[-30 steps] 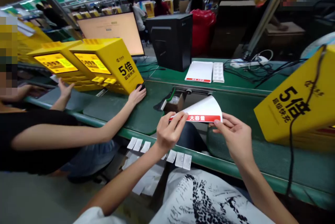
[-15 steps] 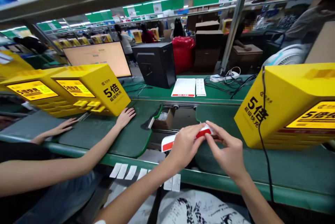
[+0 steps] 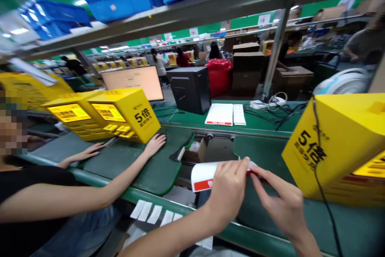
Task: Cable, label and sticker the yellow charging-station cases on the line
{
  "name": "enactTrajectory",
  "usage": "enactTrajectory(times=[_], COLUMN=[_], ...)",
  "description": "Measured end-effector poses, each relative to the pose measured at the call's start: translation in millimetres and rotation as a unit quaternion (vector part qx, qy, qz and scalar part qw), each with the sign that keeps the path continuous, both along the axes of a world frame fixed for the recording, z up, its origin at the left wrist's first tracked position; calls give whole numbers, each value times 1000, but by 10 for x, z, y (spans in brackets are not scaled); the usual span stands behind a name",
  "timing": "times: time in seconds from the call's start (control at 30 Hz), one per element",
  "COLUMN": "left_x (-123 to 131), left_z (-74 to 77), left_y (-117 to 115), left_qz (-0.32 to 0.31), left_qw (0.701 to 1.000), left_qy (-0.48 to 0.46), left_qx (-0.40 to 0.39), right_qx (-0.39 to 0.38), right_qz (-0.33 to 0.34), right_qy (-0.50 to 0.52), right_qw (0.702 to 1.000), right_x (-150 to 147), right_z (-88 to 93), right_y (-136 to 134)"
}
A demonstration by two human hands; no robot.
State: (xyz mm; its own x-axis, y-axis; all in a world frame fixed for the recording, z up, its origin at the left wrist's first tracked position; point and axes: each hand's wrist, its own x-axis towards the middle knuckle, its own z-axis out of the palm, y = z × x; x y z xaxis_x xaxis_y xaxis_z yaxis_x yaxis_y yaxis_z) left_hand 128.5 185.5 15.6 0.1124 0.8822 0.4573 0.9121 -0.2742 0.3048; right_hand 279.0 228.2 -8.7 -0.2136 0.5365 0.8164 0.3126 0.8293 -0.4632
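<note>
Cardboard box (image 3: 191,156) — whitish contents (image 3: 195,146); left hand (image 3: 230,189) holds curled label (image 3: 202,173).

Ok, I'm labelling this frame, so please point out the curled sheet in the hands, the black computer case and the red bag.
Curled sheet (image 3: 202,172), head view, on its white curved area.
Black computer case (image 3: 188,90), head view, on its front panel.
Red bag (image 3: 220,78), head view, on its middle.

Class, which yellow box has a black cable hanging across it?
The rightmost yellow box, nearest the right hand: the black cable crosses its printed side, while none hangs across the yellow boxes at left.
</note>
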Motion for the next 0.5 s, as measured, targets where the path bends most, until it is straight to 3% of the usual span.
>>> enactTrajectory(times=[0.17, 0.33, 0.4, 0.5], left_x=[108, 88, -24, -270], left_z=[-19, 173, 297, 436], left_y=[-75, -59, 35, 254], left_qz=[40, 27, -41, -202], left_qw=[999, 994, 988, 958], left_qy=[6, -35, -59, -104], left_qx=[-28, -103, -139, -176], right_qx=[45, -64, -87, -43], right_qz=[-21, -56, -30, 59], right_qy=[8, 66, 66, 23], right_qw=[999, 994, 994, 997], right_x=[-10, 5, 90, 278], right_z=[-7, -157, -275, -396], right_y=[-10, 40, 132, 304])
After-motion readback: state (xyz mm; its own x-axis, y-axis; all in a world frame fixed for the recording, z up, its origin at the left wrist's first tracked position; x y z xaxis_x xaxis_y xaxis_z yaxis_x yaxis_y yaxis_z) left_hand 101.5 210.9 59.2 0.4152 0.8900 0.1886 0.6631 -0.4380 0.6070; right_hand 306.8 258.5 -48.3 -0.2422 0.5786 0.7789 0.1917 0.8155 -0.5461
